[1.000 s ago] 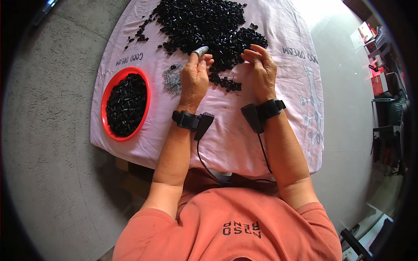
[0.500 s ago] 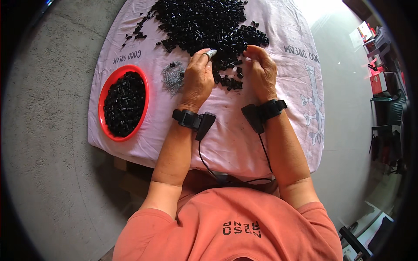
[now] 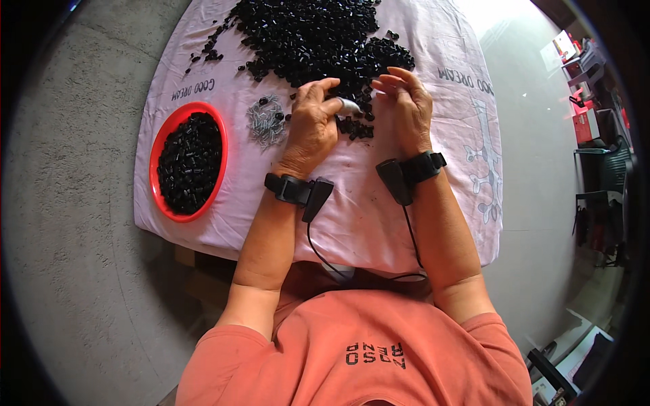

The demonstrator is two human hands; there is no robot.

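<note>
the left hand (image 3: pixel 313 125) pinches a small pale metal piece (image 3: pixel 350 105) beside the loosely curled right hand (image 3: pixel 405 108), just short of the heap of small black plastic parts (image 3: pixel 318 34); best keep fingertips close and steady.

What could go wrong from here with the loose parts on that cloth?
The big pile of small black parts spreads close to the hands, so the left hand or right hand could brush strays off the pink cloth. The small heap of grey metal bits lies right beside the left hand and might get scattered into the black parts. The red bowl sits near the cloth's edge; a nudge might tip it.
</note>
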